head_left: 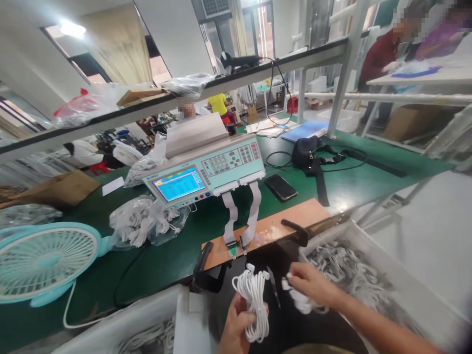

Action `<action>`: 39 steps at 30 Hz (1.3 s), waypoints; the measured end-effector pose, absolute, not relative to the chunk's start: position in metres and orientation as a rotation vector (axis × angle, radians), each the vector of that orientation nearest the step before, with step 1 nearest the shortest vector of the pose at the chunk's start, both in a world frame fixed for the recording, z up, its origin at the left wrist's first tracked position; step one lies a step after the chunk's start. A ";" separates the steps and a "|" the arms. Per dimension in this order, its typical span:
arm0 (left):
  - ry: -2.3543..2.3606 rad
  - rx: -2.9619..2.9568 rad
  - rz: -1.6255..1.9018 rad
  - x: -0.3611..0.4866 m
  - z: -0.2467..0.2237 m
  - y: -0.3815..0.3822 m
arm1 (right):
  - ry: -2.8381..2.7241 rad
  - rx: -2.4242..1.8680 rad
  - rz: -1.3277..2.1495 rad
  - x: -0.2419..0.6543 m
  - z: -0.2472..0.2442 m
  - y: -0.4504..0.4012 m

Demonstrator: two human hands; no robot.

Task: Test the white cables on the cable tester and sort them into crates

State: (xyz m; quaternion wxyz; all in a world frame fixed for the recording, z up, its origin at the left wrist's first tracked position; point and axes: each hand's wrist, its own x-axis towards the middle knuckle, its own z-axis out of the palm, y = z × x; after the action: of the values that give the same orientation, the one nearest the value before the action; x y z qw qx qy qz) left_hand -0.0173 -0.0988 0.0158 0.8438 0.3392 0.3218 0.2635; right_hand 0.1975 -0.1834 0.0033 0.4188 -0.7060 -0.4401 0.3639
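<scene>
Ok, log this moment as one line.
left hand: holding coiled white cable | right hand: holding white cable bundle | instrument screen: lit | phone: on green table

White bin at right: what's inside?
The bin holds a tangled heap of pale cables; the right forearm hides part, and anything beneath the top layer can't be seen.

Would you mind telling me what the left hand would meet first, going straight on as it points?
The left hand, with its white cable bundle, would probably meet the wooden board; depth is unclear.

Single head-worn camera; faces forward and down, tilted, across a dark green flat-topped workbench (173,260), close by.
</scene>
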 end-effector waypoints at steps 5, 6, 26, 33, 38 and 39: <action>0.780 0.689 0.535 0.001 0.009 -0.114 | -1.318 -1.970 0.562 0.227 0.034 -0.223; 0.790 0.688 0.525 0.005 0.009 -0.116 | -1.321 -1.860 0.677 0.218 0.040 -0.220; 0.823 1.436 0.358 -0.004 0.026 -0.107 | -1.172 -1.482 1.057 0.163 0.030 -0.178; 1.051 0.982 0.644 0.000 0.019 -0.089 | -1.275 -1.399 1.058 0.157 0.014 -0.164; 0.981 1.013 0.621 0.009 0.015 -0.074 | -1.667 -1.455 0.787 0.155 0.023 -0.146; 1.004 1.012 0.658 0.010 0.014 -0.072 | -1.614 -1.453 0.806 0.154 0.023 -0.141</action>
State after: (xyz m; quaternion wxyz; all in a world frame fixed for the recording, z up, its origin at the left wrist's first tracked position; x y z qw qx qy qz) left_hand 0.0102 -0.0722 0.0136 0.7073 0.4558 0.4520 0.2960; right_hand 0.1537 -0.1408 0.0234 0.4009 -0.5748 -0.6381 0.3188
